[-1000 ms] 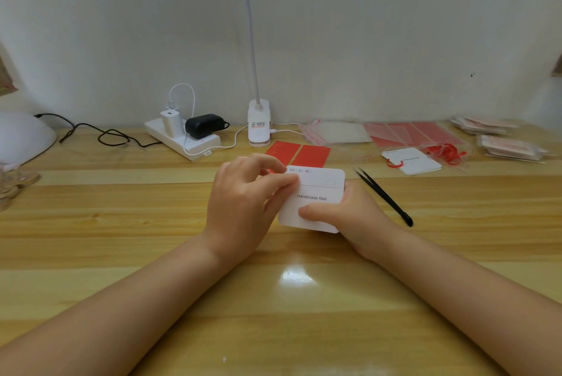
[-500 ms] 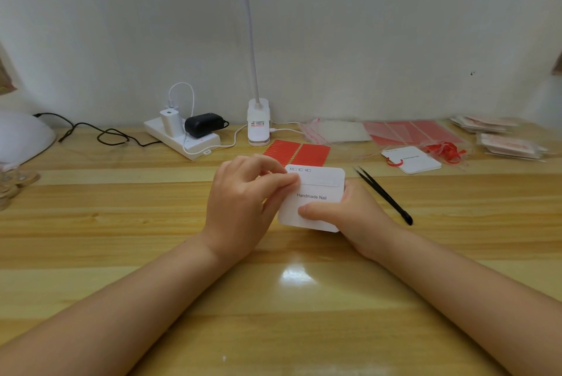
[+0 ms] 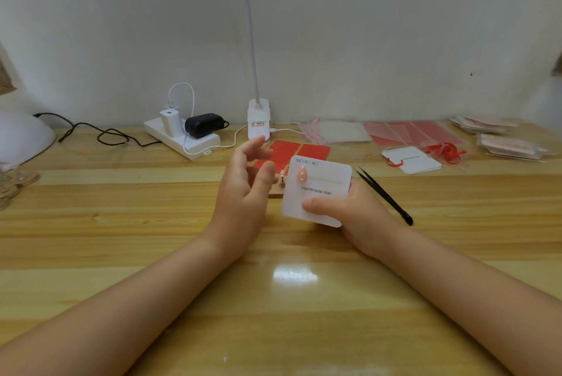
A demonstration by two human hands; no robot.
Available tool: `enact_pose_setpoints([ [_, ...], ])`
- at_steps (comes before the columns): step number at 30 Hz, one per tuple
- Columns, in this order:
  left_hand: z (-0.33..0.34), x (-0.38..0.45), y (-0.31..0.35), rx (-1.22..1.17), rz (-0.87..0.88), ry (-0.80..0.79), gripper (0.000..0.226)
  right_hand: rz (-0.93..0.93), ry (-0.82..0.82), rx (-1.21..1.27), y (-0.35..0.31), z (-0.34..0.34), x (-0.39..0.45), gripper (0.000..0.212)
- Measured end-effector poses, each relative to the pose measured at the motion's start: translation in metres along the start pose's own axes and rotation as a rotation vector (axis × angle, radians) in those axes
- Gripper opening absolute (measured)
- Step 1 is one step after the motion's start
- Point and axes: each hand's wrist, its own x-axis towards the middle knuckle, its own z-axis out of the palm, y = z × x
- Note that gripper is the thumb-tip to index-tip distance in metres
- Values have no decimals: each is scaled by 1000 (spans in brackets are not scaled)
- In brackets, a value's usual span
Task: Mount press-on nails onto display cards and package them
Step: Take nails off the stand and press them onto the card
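A white display card (image 3: 322, 184) printed "Handmade Nail" is held just above the wooden table. My right hand (image 3: 355, 217) grips it from below, thumb pressed on its lower front. One pink press-on nail with white dots (image 3: 301, 175) sits on the card's upper left. My left hand (image 3: 246, 190) hovers just left of the card, fingers relaxed and apart, holding nothing. Another small nail on a stand (image 3: 282, 178) shows between my left hand and the card.
Black tweezers (image 3: 384, 196) lie right of the card. Red adhesive-tab sheets (image 3: 307, 152) lie behind it. A lamp base (image 3: 258, 120) and power strip (image 3: 182, 138) stand at the back. Another card (image 3: 410, 159), red ribbons, clear bags and packaged sets fill the back right.
My left hand has lifted off the card's upper left corner and drawn back left with fingers spread, uncovering the pink nail on the card. My right hand still holds the card.
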Motion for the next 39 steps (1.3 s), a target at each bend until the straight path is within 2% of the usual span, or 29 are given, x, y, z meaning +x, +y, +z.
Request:
enact_pose_setpoints([
  [2, 2, -1, 1, -106, -156, -38, 28, -13, -20, -24, 0, 0, -1, 35],
  [4, 3, -2, 2, -102, -200, -123, 29, -23, -29, -57, 0, -1, -1, 31],
  [8, 4, -4, 4, -103, -228, -137, 36, -37, -42, -123, 1, -1, -3, 34],
  [12, 4, -2, 1, -86, -260, -125, 13, -43, -41, -168, -2, 1, -5, 37],
  [14, 3, -2, 0, -109, -268, -145, 9, -39, -33, -168, -3, 2, -5, 39],
  [24, 1, 3, -6, -156, -356, -210, 12, -21, -1, -182, -2, 3, -4, 47],
  [28, -3, 5, -5, -200, -401, -225, 26, -10, -35, -216, -4, 1, -3, 46],
  [33, 1, 4, -5, -117, -403, -170, 15, -29, -34, -219, -2, 1, -3, 44],
  [39, 4, 3, -4, -85, -378, -175, 17, -54, -42, -237, -1, 1, -2, 44],
])
